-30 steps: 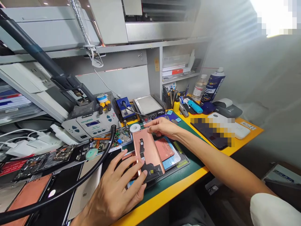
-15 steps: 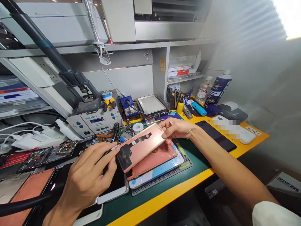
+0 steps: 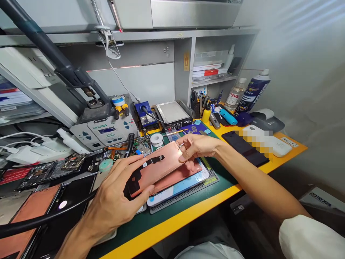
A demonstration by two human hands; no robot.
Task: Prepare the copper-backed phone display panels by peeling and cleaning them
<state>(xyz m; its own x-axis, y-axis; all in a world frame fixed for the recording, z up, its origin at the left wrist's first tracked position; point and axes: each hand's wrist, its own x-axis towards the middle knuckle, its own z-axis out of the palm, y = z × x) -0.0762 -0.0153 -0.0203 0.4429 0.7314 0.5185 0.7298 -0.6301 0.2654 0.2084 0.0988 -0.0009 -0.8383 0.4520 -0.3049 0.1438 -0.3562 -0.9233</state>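
A phone screen (image 3: 159, 167), copper-backed with a black flex cable, is tilted up in both hands. My right hand (image 3: 195, 149) pinches its right end between thumb and fingers. Around its left end is my left hand (image 3: 118, 194), thumb at the near edge and fingers along the far edge. A second copper-coloured panel (image 3: 172, 181) lies below it, partly hidden by the held screen and my right fingers. That panel rests on a blue-and-white flat slab (image 3: 183, 187), over a grey perforated mat (image 3: 185, 199).
Copper-backed panels (image 3: 40, 214) lie at the left, crossed by a black hose (image 3: 61, 216). Circuit boards (image 3: 72, 162), a solder spool (image 3: 156, 140) and a soldering station (image 3: 107, 133) stand behind. To the right are a black phone (image 3: 245, 149), a bottle (image 3: 237, 93) and a spray can (image 3: 253, 91).
My left hand has moved in and closed around the left end of the phone screen, thumb now on its near edge. The camera view has tipped down slightly.
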